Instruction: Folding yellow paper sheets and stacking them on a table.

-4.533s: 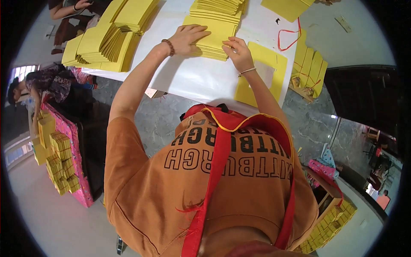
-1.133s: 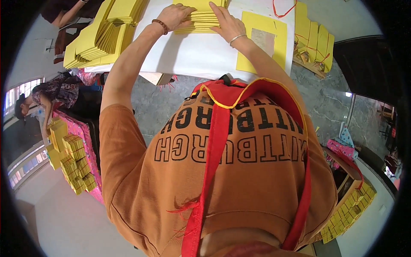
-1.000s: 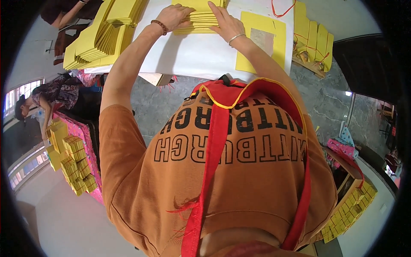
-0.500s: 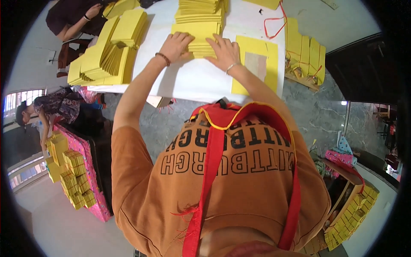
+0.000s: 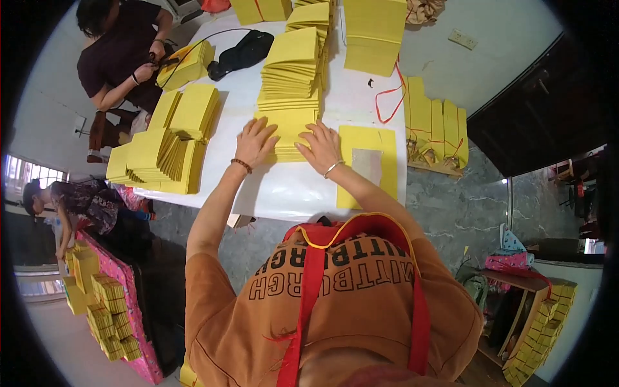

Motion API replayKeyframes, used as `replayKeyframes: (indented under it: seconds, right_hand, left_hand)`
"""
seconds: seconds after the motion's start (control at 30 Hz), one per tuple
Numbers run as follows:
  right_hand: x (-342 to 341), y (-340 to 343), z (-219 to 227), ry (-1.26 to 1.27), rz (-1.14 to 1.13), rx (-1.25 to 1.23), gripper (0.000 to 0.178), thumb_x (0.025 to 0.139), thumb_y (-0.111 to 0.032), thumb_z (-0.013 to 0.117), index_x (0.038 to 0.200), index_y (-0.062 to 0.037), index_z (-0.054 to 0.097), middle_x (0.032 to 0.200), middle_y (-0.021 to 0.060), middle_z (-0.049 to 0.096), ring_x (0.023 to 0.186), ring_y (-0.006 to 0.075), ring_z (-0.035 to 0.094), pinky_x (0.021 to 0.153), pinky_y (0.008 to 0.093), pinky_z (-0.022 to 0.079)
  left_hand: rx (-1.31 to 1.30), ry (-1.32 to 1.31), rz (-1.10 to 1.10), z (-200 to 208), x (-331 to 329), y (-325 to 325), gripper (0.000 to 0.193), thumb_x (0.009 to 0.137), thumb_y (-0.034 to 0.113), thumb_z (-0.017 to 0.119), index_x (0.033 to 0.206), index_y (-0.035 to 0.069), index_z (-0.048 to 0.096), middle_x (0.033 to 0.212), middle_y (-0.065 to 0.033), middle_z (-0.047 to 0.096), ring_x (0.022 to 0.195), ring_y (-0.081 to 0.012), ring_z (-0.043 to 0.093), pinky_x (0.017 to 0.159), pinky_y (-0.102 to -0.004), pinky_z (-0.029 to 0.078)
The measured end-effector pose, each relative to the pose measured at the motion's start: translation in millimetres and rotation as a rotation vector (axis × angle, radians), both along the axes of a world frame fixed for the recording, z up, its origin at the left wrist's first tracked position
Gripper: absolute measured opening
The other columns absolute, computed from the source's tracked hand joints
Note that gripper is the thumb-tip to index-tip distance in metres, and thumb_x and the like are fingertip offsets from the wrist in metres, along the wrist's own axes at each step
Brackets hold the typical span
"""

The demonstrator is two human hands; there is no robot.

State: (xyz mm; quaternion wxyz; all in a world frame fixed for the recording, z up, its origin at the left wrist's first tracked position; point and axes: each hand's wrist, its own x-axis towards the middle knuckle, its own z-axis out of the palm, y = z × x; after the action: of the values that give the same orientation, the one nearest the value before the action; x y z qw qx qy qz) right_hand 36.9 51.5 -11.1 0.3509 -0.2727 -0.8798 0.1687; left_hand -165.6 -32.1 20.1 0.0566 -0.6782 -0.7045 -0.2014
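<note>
A long row of folded yellow paper pieces [image 5: 290, 58] runs away from me over the white-covered table [image 5: 264, 206]. Its near end is a low stack of yellow paper [image 5: 287, 137] between my hands. My left hand [image 5: 256, 140] rests on the stack's left edge, fingers apart and stretched forward. Across from it, my right hand [image 5: 321, 143] lies over the right edge, also with spread fingers. Beneath my right wrist is a flat yellow sheet [image 5: 348, 193] with a greyish rectangle [image 5: 366, 162] on it. My palms and arms hide parts of both.
Thick fans of yellow paper [image 5: 148, 155] stand on the table's left side. A black bag-like thing [image 5: 244, 55] and a red ribbon [image 5: 385, 106] lie farther off. A co-worker [image 5: 122, 51] handles a dark tool at the far left. Tied yellow bundles [image 5: 435, 122] stand beyond the right edge.
The view has tilted, so the table and hands sit lower and more of the far side shows. My hands stay on the same stack, with little visible change.
</note>
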Motion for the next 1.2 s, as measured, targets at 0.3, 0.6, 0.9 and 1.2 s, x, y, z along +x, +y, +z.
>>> replayKeyframes:
  seconds: [0.3,0.6,0.9,1.2]
  right_hand:
    - [-10,-4,-6,0.182,0.078,-0.519,0.048,0.086,-0.035,0.054,0.123,-0.0051,0.046,0.142,0.0217,0.017,0.132,0.0363,0.017,0.107,0.0401,0.019]
    - [-3,-5,1,0.15,0.105,-0.504,0.056,0.08,-0.039,0.061,0.123,-0.0066,0.047,0.141,0.0226,0.019,0.131,0.0364,0.018,0.106,0.0421,0.02]
    - [77,49,28,0.242,0.112,-0.235,0.035,0.081,-0.016,0.063,0.114,-0.0062,0.055,0.13,0.0181,0.04,0.122,0.0298,0.037,0.098,0.0372,0.034]
    - [207,48,-8,0.558,-0.334,-1.094,0.031,0.088,-0.019,0.054,0.114,-0.0034,0.055,0.112,0.0057,0.055,0.101,0.0127,0.052,0.085,0.026,0.043]
  left_hand:
    - [0.038,-0.26,-0.077,-7,-3,7,0.031,0.082,0.027,0.058,0.105,0.008,0.062,0.121,-0.0144,0.051,0.117,-0.0323,0.04,0.097,-0.04,0.036]
    - [-0.014,-0.104,-0.12,-3,-3,6,0.03,0.084,0.03,0.052,0.11,0.015,0.058,0.12,-0.0065,0.052,0.117,-0.0278,0.04,0.092,-0.0424,0.035]
    - [0.024,0.128,-0.063,21,-5,10,0.029,0.087,0.032,0.051,0.11,0.016,0.06,0.118,-0.0069,0.055,0.116,-0.0214,0.045,0.095,-0.0459,0.025]
    - [-0.049,-1.056,-0.143,-5,166,-10,0.041,0.088,0.014,0.052,0.126,0.0,0.044,0.123,-0.0116,0.051,0.112,-0.0173,0.048,0.092,-0.0285,0.038]
